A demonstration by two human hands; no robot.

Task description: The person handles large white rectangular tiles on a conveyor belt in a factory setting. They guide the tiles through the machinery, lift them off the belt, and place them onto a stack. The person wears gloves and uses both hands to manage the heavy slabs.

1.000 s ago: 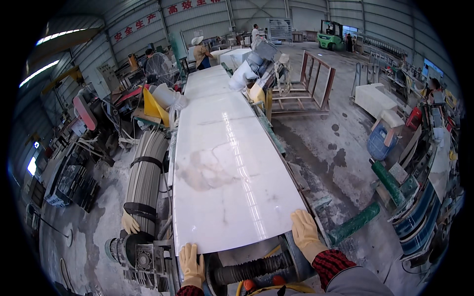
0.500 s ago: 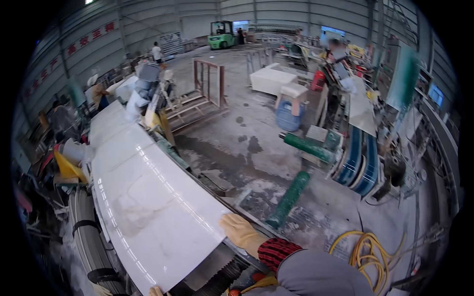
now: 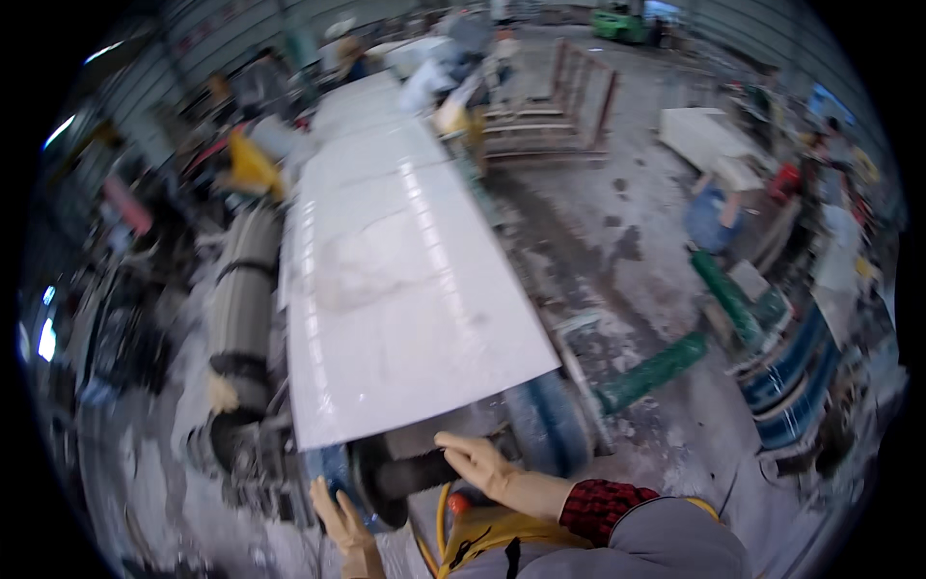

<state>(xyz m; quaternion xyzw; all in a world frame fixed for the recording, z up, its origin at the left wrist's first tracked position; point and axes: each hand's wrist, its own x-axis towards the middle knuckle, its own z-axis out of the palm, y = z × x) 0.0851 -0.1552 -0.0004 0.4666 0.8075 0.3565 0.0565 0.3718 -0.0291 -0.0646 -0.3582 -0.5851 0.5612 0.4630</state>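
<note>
A large, glossy white slab (image 3: 415,280) with faint grey-tan marking lies along a conveyor and runs away from me. Beneath its near edge show a blue belt (image 3: 550,425) on the right, another blue belt (image 3: 333,468) on the left, and a dark roller shaft (image 3: 415,473) between them. My right hand (image 3: 482,468), in a cream glove, hovers before that near edge with its fingers stretched out, holding nothing. Gloved alike, my left hand (image 3: 338,521) has its fingers apart by the left belt; whether it touches the belt I cannot tell.
A motor and gearbox (image 3: 260,473) sit left of the conveyor, beside a ribbed grey cylinder (image 3: 241,289). On the right are green rollers (image 3: 651,372) and a second blue-belted machine (image 3: 796,386). A metal rack (image 3: 579,106) stands farther back, with a green forklift (image 3: 617,24) beyond.
The view has swung left. My right hand has come off the slab's right near corner, and my left hand has left its near-left corner. Both are now off the slab.
</note>
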